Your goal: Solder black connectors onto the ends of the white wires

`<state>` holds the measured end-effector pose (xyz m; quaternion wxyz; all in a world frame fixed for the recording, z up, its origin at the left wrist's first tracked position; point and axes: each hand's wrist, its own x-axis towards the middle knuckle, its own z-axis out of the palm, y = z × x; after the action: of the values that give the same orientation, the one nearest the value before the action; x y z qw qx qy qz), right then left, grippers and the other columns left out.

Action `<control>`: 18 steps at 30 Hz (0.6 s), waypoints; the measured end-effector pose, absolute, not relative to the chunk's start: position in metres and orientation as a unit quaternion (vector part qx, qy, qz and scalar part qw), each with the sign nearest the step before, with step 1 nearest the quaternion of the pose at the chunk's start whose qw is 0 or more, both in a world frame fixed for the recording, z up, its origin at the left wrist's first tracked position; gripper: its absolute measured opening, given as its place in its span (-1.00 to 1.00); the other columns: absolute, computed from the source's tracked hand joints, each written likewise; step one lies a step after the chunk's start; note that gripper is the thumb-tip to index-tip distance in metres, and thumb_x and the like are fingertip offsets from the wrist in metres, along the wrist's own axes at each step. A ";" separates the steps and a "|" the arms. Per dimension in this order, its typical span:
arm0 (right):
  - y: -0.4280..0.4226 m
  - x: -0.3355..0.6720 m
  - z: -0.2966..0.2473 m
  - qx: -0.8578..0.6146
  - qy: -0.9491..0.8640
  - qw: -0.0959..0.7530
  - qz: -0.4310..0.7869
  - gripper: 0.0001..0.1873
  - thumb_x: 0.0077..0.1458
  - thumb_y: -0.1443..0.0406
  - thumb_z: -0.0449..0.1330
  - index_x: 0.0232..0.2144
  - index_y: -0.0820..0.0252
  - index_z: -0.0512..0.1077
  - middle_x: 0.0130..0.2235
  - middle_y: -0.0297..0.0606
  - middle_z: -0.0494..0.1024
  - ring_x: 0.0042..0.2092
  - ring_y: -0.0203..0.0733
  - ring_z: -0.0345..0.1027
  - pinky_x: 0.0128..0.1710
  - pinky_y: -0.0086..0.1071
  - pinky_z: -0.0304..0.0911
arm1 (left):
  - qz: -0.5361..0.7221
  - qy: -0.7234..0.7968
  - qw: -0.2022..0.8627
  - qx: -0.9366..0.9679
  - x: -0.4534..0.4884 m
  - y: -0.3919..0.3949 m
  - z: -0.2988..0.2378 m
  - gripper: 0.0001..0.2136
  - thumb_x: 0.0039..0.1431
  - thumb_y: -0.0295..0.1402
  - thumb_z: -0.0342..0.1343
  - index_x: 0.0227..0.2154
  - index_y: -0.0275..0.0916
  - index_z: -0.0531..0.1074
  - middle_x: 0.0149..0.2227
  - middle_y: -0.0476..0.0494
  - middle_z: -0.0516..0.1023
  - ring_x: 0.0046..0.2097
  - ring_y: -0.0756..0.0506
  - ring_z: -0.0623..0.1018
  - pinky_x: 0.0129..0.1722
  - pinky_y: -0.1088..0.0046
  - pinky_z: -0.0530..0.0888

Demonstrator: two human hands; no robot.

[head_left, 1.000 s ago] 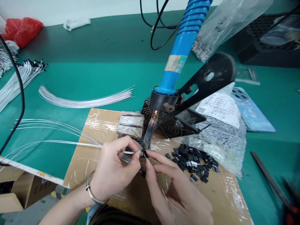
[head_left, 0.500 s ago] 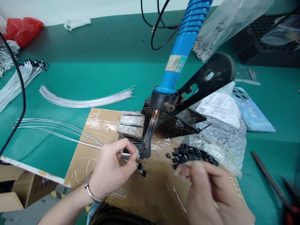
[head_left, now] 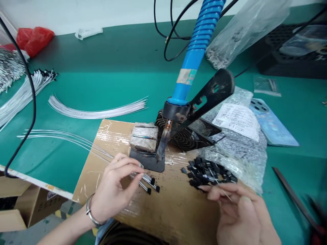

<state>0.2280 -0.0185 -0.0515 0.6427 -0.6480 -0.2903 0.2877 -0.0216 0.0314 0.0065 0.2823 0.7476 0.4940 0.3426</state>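
Left of the blue-handled soldering iron (head_left: 194,51), the left hand (head_left: 114,194) pinches black-tipped silver wires (head_left: 144,187); to its right, the right hand (head_left: 241,214) holds a thin silver wire (head_left: 216,178) closed between its fingers above a heap of black plastic components (head_left: 204,173). Fitting wires to components seems in hand; the next move calls for a steady alignment.

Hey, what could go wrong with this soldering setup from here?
The left hand pinches wires right beside the soldering iron tip, so its fingertips might get burned. The thin wire in the right hand reaches over the loose black components and could scatter them. The bubble-wrap bag lies close to the iron's black grille, so heat might soften it.
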 end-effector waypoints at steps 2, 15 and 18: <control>-0.016 0.228 -0.049 -0.640 -0.294 0.659 0.265 -0.66 0.24 0.02 0.27 -0.44 0.10 0.51 -0.52 -0.43 0.42 -0.41 -0.19 0.45 -0.31 -0.30 0.33 | 0.340 0.499 0.210 0.769 -0.034 0.042 0.009 -0.88 0.34 -0.54 0.23 -0.24 -0.21 0.63 -0.25 -0.11 0.74 -0.20 -0.14 0.61 -0.12 0.30 0.52; -0.023 0.239 -0.060 -0.702 -0.297 0.580 0.288 -0.56 0.24 -0.04 0.27 -0.51 0.13 0.51 -0.47 -0.31 0.54 -0.36 -0.17 0.38 -0.28 -0.34 0.25 | 0.097 0.514 -0.076 0.849 -0.094 0.207 -0.028 -0.89 0.44 -0.46 0.17 -0.14 -0.34 0.59 -0.13 -0.30 0.67 -0.10 -0.24 0.66 -0.05 0.10 0.61; -0.025 0.240 -0.059 -0.711 -0.314 0.557 0.293 -0.52 0.28 -0.09 0.22 -0.48 0.12 0.50 -0.44 -0.29 0.54 -0.31 -0.12 0.38 -0.22 -0.30 0.24 | 0.131 0.524 -0.057 0.840 -0.100 0.208 -0.028 -0.87 0.44 -0.38 0.17 -0.14 -0.32 0.58 -0.13 -0.27 0.68 -0.12 -0.22 0.67 -0.02 0.10 0.60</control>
<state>0.2397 -0.0254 -0.0587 0.5571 -0.7107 -0.3137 0.2934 -0.1004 0.2078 -0.0285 -0.0565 0.8395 0.5243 0.1309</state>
